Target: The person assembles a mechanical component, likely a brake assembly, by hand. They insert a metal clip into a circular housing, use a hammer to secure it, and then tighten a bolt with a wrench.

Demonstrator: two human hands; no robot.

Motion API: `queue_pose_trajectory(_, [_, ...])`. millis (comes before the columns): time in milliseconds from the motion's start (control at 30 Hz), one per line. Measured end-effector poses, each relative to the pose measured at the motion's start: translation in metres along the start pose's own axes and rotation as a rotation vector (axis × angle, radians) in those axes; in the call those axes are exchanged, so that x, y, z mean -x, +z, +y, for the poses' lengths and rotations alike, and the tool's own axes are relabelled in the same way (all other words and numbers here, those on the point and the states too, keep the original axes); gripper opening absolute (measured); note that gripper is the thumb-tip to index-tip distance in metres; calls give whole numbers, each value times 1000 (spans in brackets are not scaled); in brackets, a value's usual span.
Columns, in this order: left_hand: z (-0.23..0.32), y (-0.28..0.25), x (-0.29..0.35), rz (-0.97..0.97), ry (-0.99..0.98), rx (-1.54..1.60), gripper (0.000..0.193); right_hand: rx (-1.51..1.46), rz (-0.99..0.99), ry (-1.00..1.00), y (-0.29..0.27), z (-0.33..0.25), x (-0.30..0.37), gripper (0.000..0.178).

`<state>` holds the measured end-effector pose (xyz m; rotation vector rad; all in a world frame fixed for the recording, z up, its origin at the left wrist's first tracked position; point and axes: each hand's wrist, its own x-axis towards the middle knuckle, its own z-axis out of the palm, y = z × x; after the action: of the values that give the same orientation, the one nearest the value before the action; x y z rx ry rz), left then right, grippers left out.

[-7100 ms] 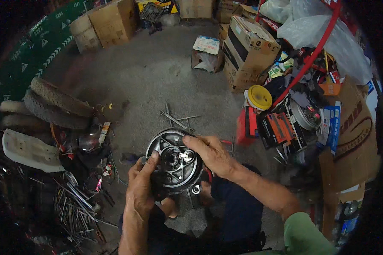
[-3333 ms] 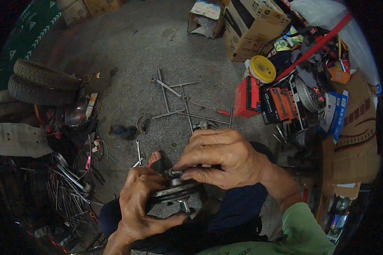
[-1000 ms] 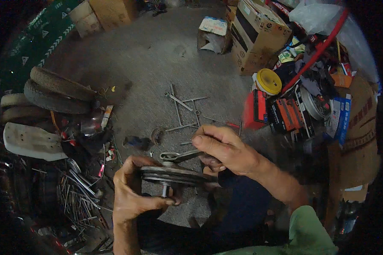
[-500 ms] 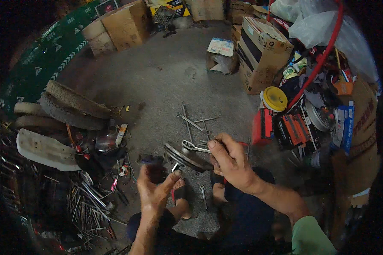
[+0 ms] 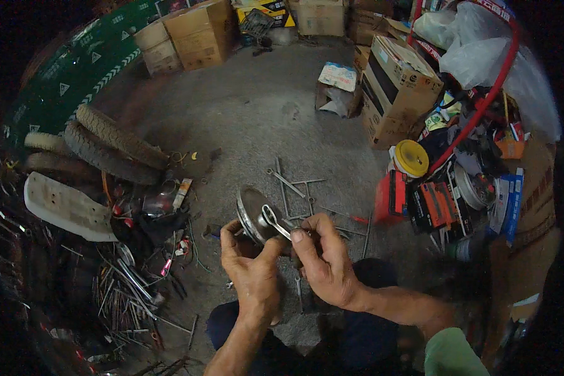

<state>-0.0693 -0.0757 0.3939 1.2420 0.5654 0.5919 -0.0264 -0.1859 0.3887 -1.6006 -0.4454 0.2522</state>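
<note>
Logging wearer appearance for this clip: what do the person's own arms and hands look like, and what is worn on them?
Both hands are bare, no gloves: left hand, right hand. Both forearms are uncovered. A light green short sleeve covers the right upper arm. No watch, rings or bands are visible.

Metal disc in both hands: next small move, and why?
Probably steady the metal disc with the left hand before turning the small wrench pinched in the right hand: the disc is tilted on edge in mid-air above the floor, unsupported.
</note>
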Motion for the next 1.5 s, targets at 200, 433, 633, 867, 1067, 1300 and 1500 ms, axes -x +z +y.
queue_pose_trajectory(200, [8, -10, 1, 41, 92, -83, 37, 15, -130, 11, -7, 2, -6, 26])
queue_pose_trajectory(433, [4, -14, 7, -129, 238, -300, 38, 160, -67, -16, -4, -9, -10, 29])
queue_pose_trajectory(633, [10, -17, 10, -236, 180, -405, 39, 321, -129, -124, -15, -8, -19, 31])
queue_pose_trajectory(867, [13, -16, 5, -140, 36, -192, 56, 291, -146, -107, -11, -5, -15, 35])
queue_pose_trajectory(1067, [12, -8, 5, -57, -60, -152, 60, 283, -24, -166, -14, 4, -14, 34])
queue_pose_trajectory(1300, [1, -7, 9, -167, 80, -286, 58, 210, 44, -120, -22, 3, -13, 29])
queue_pose_trajectory(1500, [-11, -7, 12, -160, 343, -366, 63, 198, 47, -178, -23, 0, -13, 24])
